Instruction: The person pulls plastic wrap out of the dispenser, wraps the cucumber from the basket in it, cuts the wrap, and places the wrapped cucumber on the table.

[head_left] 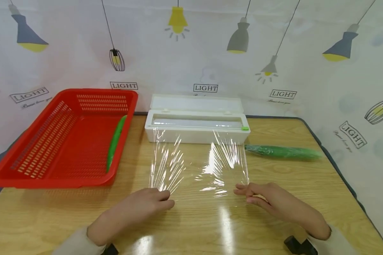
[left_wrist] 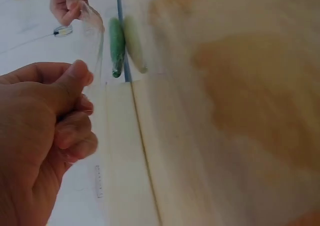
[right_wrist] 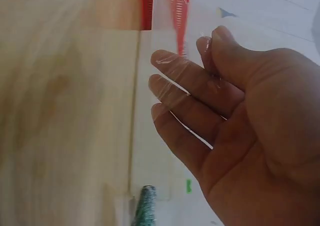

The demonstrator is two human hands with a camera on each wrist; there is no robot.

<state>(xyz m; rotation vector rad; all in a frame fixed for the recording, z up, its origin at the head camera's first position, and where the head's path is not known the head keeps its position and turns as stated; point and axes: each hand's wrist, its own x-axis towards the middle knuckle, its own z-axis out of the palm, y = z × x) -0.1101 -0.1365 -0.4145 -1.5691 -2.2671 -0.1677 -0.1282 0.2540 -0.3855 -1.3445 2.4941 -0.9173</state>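
A sheet of clear cling film (head_left: pixel 212 166) stretches from a white dispenser box (head_left: pixel 198 137) toward me, wrinkled along both sides. At its near left corner my left hand (head_left: pixel 143 205) pinches the edge between thumb and curled fingers. My right hand (head_left: pixel 272 200) holds the near right corner. In the right wrist view, the thumb and forefinger of the right hand (right_wrist: pixel 235 106) pinch the film while the other fingers stay extended, with film lying across their tips. The box's lid (head_left: pixel 196 103) stands raised, showing the roll (head_left: pixel 198 123) inside.
To the left stands a red plastic basket (head_left: pixel 122 156) with a long green cucumber (head_left: pixel 116 141) along its right wall. Another cucumber (head_left: pixel 284 152), wrapped in film, lies on the wooden table (head_left: pixel 185 230) right of the box. Behind hangs a lamp-patterned cloth (head_left: pixel 204 46).
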